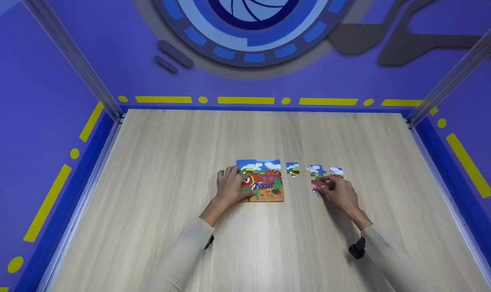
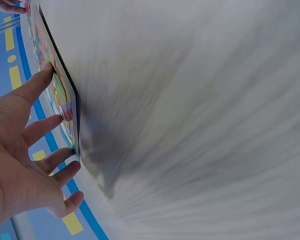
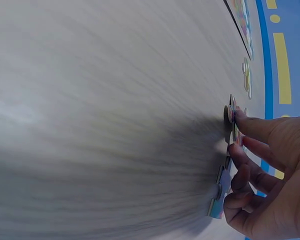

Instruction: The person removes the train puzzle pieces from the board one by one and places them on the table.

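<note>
A square jigsaw puzzle [image 1: 267,184], its picture a red train under a blue sky with clouds, lies flat on the table. My left hand [image 1: 230,186] rests at its left side, thumb and fingertips touching its surface with the fingers spread; the left wrist view has this hand [image 2: 25,155] at the puzzle's edge. To the right, my right hand [image 1: 342,195] pinches a reddish puzzle piece [image 1: 316,185] between thumb and fingers, close to the tabletop. Just beyond that piece lies another piece [image 1: 315,168] with clouds; whether the two touch I cannot tell.
Between the puzzle and my right hand lies a loose piece [image 1: 292,167]. Another cloud piece [image 1: 336,170] sits behind the right hand, partly covered by it. The wooden table [image 1: 176,154] is bounded by blue walls [image 1: 269,89] at the back and sides.
</note>
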Demonstrator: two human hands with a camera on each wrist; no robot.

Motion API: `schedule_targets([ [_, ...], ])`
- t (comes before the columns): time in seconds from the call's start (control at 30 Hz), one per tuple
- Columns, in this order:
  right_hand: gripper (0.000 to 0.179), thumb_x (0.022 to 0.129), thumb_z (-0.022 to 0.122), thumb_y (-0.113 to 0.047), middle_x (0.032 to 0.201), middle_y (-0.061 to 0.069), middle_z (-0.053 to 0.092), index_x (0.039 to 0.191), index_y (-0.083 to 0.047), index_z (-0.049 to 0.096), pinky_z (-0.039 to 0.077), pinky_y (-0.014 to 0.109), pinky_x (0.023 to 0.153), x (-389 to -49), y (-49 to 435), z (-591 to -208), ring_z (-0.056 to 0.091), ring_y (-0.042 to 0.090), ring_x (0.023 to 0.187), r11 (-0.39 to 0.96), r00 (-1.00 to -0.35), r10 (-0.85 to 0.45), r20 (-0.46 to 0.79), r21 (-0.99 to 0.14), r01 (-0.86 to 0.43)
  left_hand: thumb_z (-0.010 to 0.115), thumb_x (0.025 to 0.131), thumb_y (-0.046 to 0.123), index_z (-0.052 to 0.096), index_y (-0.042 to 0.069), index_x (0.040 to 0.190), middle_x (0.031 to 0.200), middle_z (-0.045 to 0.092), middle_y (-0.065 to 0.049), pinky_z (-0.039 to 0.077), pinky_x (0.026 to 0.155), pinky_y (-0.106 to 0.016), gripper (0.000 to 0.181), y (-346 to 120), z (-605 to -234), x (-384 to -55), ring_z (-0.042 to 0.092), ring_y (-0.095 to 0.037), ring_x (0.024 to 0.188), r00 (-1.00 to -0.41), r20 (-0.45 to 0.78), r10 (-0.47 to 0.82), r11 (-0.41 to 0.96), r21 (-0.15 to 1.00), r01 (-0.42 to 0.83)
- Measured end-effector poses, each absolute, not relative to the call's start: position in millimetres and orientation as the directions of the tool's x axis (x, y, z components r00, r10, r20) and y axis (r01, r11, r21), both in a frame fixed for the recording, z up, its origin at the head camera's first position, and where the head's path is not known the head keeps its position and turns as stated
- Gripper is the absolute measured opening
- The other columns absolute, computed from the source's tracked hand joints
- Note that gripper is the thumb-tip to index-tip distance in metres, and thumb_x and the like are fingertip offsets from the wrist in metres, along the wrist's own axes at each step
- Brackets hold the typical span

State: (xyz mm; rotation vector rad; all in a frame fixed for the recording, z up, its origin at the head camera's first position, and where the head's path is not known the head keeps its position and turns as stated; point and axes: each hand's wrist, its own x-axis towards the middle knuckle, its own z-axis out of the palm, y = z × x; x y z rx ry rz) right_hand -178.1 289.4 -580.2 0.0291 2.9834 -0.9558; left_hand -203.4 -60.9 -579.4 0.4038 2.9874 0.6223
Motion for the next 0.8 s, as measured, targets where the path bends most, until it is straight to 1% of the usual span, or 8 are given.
schedule_targets([
  [0.13,0.03,0.091,0.077,-0.017,0.087,0.009,0.069,0.119,-0.006,0.074,0.037,0.029,0.062,-178,289,-579,0.054,0.018,0.074,0.818,-1.0,0.003,-0.016,-0.575,0.012,0.083,0.082,0.049,0.064,0.02,0.14,0.147,0.051,-0.019,0.026,0.114,-0.063,0.067,-63,-581,-204,0.042,-0.037,0.138,-0.961,-0.022,0.276,0.866,0.438,0.239],
  [0.3,0.028,0.093,0.075,-0.016,0.088,0.009,0.069,0.119,-0.006,0.074,0.038,0.028,0.061,-176,288,-580,0.053,0.018,0.073,0.815,-1.0,0.0,-0.019,-0.58,0.012,0.083,0.083,0.045,0.067,0.017,0.137,0.15,0.048,-0.02,0.024,0.115,-0.064,0.063,-68,-581,-205,0.038,-0.039,0.142,-0.959,-0.015,0.282,0.833,0.499,0.237],
  [0.5,0.025,0.095,0.073,-0.017,0.086,0.01,0.071,0.116,-0.003,0.073,0.037,0.027,0.059,-173,287,-577,0.052,0.015,0.069,0.8,-0.999,-0.023,-0.022,-0.601,-0.005,0.083,0.084,0.043,0.068,0.014,0.134,0.149,0.048,-0.023,0.027,0.111,-0.067,0.06,-82,-581,-206,0.038,-0.042,0.142,-0.936,0.016,0.35,0.786,0.539,0.303],
  [0.6,0.022,0.094,0.074,-0.015,0.086,0.011,0.072,0.111,-0.001,0.073,0.039,0.026,0.059,-174,285,-574,0.054,0.015,0.069,0.792,-0.998,-0.058,-0.001,-0.609,-0.045,0.083,0.083,0.042,0.067,0.011,0.135,0.151,0.048,-0.021,0.027,0.111,-0.066,0.062,-89,-581,-208,0.036,-0.042,0.144,-0.924,0.015,0.383,0.768,0.55,0.328],
  [0.73,0.019,0.093,0.074,-0.012,0.093,0.013,0.075,0.108,0.0,0.075,0.045,0.024,0.064,-177,276,-570,0.063,0.017,0.077,0.771,-0.994,-0.109,0.014,-0.63,-0.094,0.083,0.083,0.043,0.063,0.006,0.138,0.156,0.045,-0.02,0.025,0.113,-0.067,0.07,-95,-580,-213,0.032,-0.042,0.149,-0.915,0.006,0.404,0.75,0.57,0.335],
  [0.8,0.019,0.094,0.074,-0.013,0.094,0.013,0.076,0.109,-0.001,0.076,0.046,0.023,0.065,-178,269,-568,0.063,0.017,0.078,0.757,-0.991,-0.132,0.011,-0.645,-0.108,0.084,0.082,0.043,0.061,0.004,0.139,0.157,0.044,-0.02,0.025,0.113,-0.067,0.073,-97,-580,-215,0.031,-0.042,0.15,-0.914,0.004,0.406,0.751,0.568,0.336],
])
